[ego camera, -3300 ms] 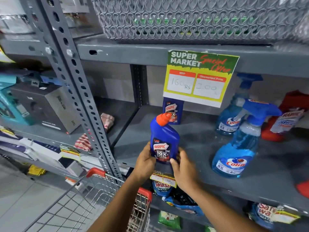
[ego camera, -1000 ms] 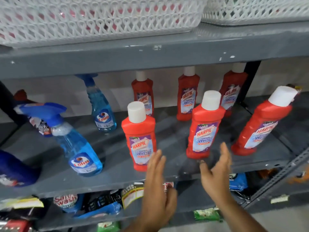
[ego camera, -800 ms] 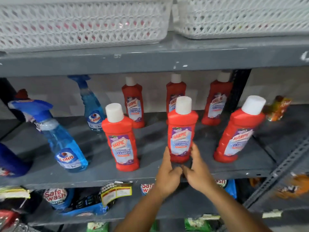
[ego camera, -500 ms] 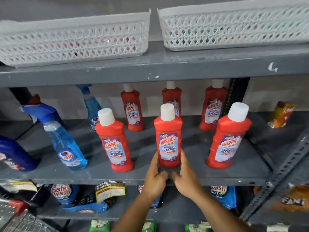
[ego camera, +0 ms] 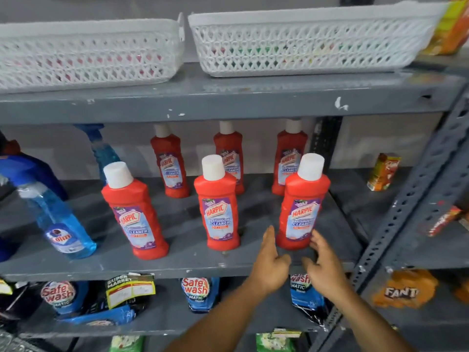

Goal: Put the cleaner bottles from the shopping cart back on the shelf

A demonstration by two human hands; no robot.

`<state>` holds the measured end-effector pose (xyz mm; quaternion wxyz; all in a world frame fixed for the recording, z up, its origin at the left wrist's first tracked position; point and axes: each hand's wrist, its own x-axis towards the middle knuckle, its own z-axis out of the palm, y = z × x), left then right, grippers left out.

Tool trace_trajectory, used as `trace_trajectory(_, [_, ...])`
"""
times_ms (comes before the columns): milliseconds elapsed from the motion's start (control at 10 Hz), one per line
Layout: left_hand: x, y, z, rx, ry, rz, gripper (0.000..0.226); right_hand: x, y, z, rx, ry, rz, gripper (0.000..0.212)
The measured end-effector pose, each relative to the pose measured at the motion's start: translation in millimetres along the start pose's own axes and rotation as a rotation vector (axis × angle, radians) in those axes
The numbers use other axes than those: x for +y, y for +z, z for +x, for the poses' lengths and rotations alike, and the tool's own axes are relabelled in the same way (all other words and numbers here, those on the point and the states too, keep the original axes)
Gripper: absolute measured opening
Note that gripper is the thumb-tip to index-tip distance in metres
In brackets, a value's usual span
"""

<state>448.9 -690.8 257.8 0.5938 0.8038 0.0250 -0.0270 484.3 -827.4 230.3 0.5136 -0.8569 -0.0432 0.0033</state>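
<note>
Several red Harpic cleaner bottles with white caps stand on the grey middle shelf point(ego camera: 193, 260), three in front and three behind. The front right bottle point(ego camera: 302, 204) stands upright between my hands. My left hand point(ego camera: 270, 262) is open just left of its base, and my right hand point(ego camera: 323, 265) is open just right of it. Neither hand clearly touches the bottle. The front middle bottle point(ego camera: 219, 207) and front left bottle point(ego camera: 133, 212) stand apart to the left. The cart shows only as a bit of wire at the bottom left corner.
Blue Colin spray bottles point(ego camera: 58, 224) stand at the shelf's left end. Two white lattice baskets point(ego camera: 304, 44) sit on the shelf above. Safe Wash pouches point(ego camera: 196, 290) lie on the shelf below. A perforated grey upright point(ego camera: 416, 199) bounds the right side, with juice cartons and snack packs beyond.
My hands were around the base of the front middle bottle; they have let go and moved right to either side of the front right bottle. The view has shifted slightly right.
</note>
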Motion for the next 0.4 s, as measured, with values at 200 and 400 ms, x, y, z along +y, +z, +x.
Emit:
trace_trajectory(200, [2, 13, 11, 0.0, 0.011, 0.03, 0.084, 1, -3, 3, -0.033, 0.023, -0.145, 0.084])
trace_trajectory(400, [9, 6, 4, -0.002, -0.069, 0.057, 0.081, -10, -4, -7, 0.119, -0.013, -0.113, 0.079])
